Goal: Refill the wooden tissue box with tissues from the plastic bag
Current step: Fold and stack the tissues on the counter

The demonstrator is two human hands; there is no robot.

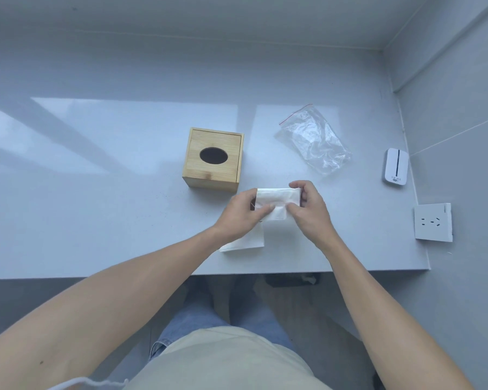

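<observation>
The wooden tissue box (213, 159) stands upright on the pale table (96, 192), its dark oval slot facing up. A stack of white tissues (276, 199) is held just in front of and to the right of the box. My left hand (241, 218) grips its left side and my right hand (307, 209) grips its right side. One tissue sheet (245, 240) hangs down from the stack onto the table under my left wrist. The clear plastic bag (314, 142) with a red zip strip lies crumpled and flat to the right of the box.
A small white device (394, 166) lies near the table's right edge. A white wall socket plate (433, 222) sits on the right wall. The table's front edge (152, 275) runs just below my forearms, and walls close the back and right sides.
</observation>
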